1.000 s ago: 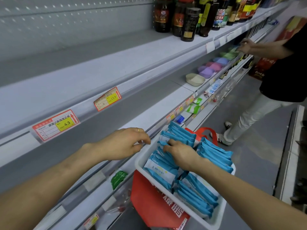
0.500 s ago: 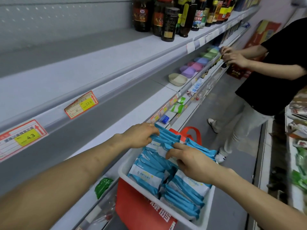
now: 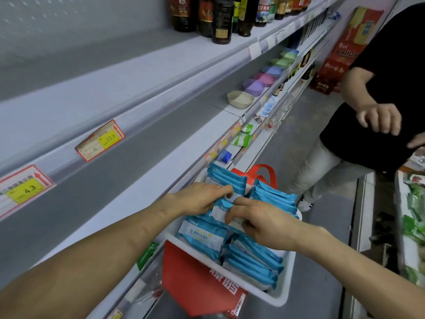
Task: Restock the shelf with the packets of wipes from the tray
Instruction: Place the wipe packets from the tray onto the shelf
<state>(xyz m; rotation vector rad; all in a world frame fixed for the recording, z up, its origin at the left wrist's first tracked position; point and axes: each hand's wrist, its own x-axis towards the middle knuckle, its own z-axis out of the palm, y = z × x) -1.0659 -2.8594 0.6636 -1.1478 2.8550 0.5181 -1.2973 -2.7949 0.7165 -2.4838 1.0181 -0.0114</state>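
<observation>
A white tray sits on a red bag, packed with several blue-and-white wipe packets standing on edge. Both hands are in the tray. My left hand curls its fingers over the tops of packets in the far left row. My right hand pinches the top of a packet in the middle. The grey middle shelf lies bare just left of the tray.
A person in a black top and white trousers stands close on the right. Dark sauce bottles line the upper shelf. Coloured bowls sit farther along the middle shelf. Price tags hang on the shelf edge.
My left hand left the tray rim and reached onto the packets. Both hands now meet over the middle packets. The other person drew their hands back from the shelf.
</observation>
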